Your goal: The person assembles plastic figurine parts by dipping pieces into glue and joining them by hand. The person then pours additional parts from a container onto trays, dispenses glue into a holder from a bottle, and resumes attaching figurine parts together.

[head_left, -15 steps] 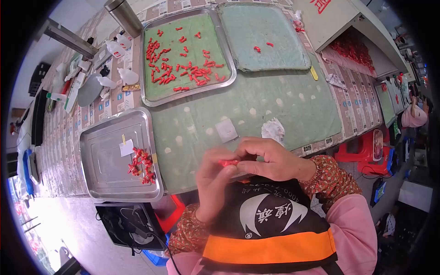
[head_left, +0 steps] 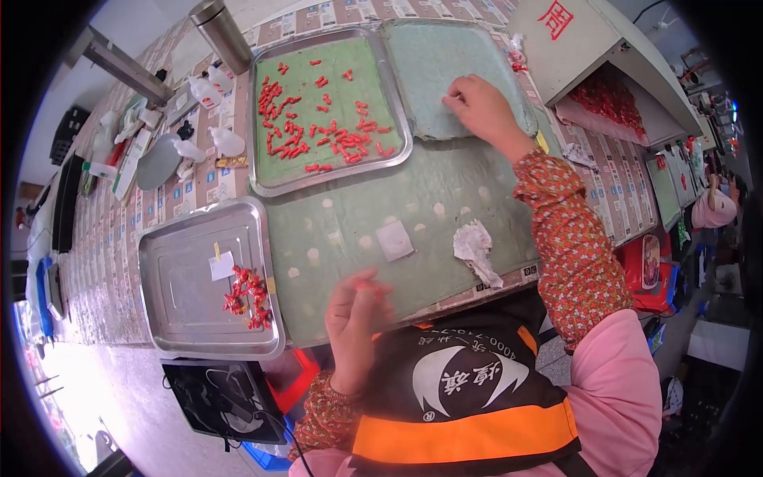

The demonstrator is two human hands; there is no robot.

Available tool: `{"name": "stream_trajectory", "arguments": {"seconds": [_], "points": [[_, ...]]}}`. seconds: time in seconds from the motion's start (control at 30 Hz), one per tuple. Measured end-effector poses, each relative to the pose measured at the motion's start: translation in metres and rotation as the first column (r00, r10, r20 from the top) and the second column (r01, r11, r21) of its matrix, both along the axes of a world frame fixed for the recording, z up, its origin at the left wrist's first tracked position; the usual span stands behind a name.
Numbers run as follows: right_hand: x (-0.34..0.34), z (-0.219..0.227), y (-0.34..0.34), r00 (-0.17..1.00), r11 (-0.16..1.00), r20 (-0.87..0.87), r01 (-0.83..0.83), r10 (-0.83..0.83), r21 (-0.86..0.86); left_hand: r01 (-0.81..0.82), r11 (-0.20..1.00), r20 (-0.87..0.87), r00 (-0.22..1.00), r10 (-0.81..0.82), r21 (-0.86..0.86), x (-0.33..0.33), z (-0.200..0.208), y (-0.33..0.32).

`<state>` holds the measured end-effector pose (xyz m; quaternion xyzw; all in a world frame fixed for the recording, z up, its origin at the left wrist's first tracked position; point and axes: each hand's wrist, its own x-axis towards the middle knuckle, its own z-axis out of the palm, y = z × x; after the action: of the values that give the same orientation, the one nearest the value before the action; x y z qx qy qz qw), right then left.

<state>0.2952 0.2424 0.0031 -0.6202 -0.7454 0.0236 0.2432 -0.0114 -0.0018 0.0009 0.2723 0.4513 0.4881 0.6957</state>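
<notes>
In front of my apron, my left hand pinches a small red piece, slightly blurred by motion. My right hand reaches out over the pale blue-green cloth-covered tray, fingers curled and thumb against them. What those fingertips hold, if anything, is hidden. To the left of that tray stands a metal tray lined in green, with many small red pieces scattered on it. Nearer on the left, an empty-sided metal tray carries a cluster of shiny red pieces and a white paper tag.
A white square and a crumpled tissue lie on the green mat. White bottles and a steel flask stand at the left. At the right, an open box holds a heap of red pieces.
My right hand has left my left hand and moved forward onto the blue-green tray. Two red pieces seen there before no longer show. My left hand stays low with a red piece.
</notes>
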Motion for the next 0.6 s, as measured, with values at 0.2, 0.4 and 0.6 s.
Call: {"name": "stream_trajectory", "arguments": {"seconds": [0.2,0.4,0.6], "points": [[-0.018,-0.016,0.018,0.961,0.998,0.277,-0.002,-0.017,0.070,0.029,0.997,-0.215,0.977,-0.012,0.076,0.006,-0.001,0.001],[-0.019,-0.010,0.004,0.991,0.990,0.133,-0.002,-0.017,0.141,0.028,0.994,-0.268,0.963,0.001,0.104,0.010,0.004,0.001],[-0.016,0.009,-0.040,0.968,0.986,-0.208,-0.115,0.139,0.124,0.091,0.987,-0.295,0.954,-0.049,0.130,0.008,0.001,-0.001]]}}
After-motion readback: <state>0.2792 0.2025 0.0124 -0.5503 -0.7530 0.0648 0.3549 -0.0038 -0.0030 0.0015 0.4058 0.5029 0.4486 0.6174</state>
